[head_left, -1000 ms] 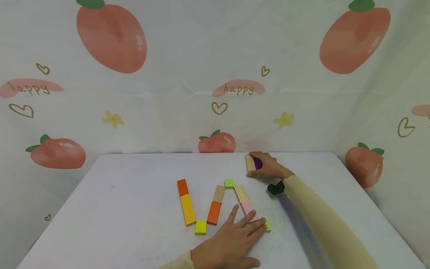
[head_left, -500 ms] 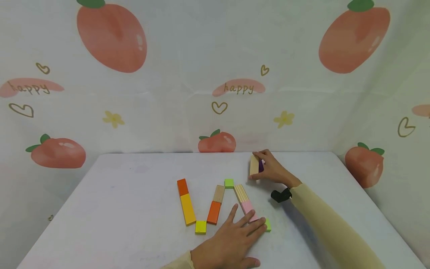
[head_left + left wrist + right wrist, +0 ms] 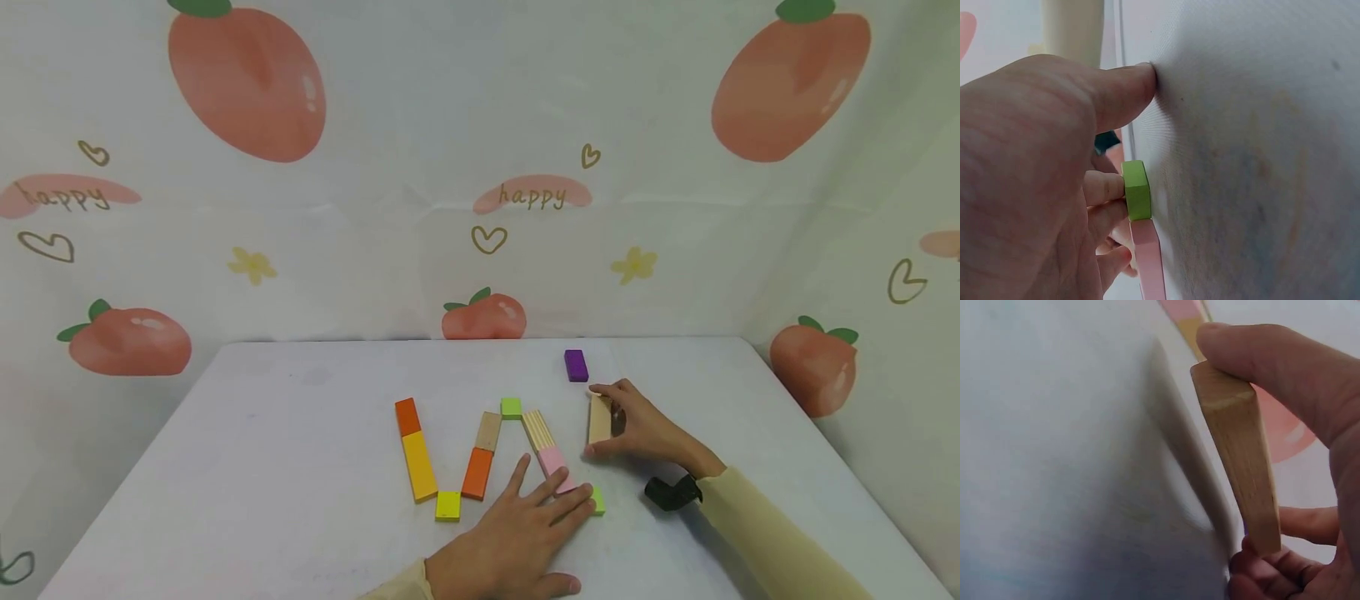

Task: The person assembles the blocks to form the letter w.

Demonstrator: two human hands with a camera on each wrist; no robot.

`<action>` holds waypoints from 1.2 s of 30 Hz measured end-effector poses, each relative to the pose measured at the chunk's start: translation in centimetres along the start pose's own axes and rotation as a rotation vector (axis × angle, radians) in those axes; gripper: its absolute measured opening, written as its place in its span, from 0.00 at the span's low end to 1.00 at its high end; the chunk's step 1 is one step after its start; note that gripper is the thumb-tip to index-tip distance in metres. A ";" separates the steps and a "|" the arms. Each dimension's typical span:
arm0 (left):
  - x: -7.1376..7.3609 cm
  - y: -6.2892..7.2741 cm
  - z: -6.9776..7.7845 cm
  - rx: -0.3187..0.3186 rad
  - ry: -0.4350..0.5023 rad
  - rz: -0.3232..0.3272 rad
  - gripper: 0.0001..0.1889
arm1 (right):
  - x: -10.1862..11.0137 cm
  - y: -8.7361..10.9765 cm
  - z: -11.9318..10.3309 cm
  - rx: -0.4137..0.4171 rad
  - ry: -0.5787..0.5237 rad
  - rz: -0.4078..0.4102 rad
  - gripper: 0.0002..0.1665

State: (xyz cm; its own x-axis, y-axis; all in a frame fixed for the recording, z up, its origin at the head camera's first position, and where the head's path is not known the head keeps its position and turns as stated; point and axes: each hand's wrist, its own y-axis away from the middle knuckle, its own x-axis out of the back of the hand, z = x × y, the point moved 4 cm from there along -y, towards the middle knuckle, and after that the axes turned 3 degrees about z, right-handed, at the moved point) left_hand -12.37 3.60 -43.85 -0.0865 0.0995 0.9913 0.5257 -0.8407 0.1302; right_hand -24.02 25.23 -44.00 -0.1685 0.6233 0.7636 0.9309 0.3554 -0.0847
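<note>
My right hand [image 3: 652,427] pinches a plain wooden block [image 3: 599,419] end to end between thumb and fingers. In the right wrist view that wooden block [image 3: 1241,462] is held over the white surface, with its shadow beside it. Fingers spread, my left hand [image 3: 517,533] rests at the near end of a row of blocks. Its fingertips touch a green block [image 3: 1138,190] and overlap a pink block [image 3: 553,467], which the left wrist view shows end to end with the green one. A striped wooden block [image 3: 537,430] continues the row beyond the pink one.
A purple block [image 3: 576,365] lies alone near the table's back edge. Left of my hand, orange [image 3: 477,473], yellow [image 3: 447,506], amber [image 3: 420,468], wooden [image 3: 488,432] and light-green [image 3: 511,407] blocks form a zigzag on the white table [image 3: 262,467]. A printed cloth [image 3: 375,183] hangs behind.
My right hand has carried the wooden block away from beside the purple block, toward me and to the right, leaving the purple block uncovered. The left hand has stayed in place.
</note>
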 end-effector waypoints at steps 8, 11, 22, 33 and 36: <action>0.1 0.1 0.1 -0.001 -0.023 0.023 0.44 | -0.1 2.5 -0.7 0.029 0.074 -0.009 0.55; 0.1 0.1 0.1 0.000 -0.023 0.027 0.44 | -0.2 3.1 -0.7 0.027 0.091 -0.021 0.56; 0.1 0.1 0.0 -0.009 -0.021 0.029 0.44 | -0.1 3.9 -0.7 0.042 0.082 -0.041 0.48; 0.1 0.2 0.1 -0.008 -0.031 0.045 0.44 | -0.2 4.1 -0.7 0.046 0.046 -0.038 0.42; 0.1 0.1 0.1 -0.009 -0.041 0.046 0.44 | -0.2 4.1 -0.7 0.050 0.043 -0.033 0.42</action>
State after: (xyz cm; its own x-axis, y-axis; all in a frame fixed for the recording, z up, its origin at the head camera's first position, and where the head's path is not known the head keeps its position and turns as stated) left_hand -12.23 3.53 -43.75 -0.0273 0.0819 0.9963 0.5210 -0.8494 0.0841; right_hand -19.91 26.05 -44.06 -0.1841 0.5806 0.7931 0.9075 0.4104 -0.0898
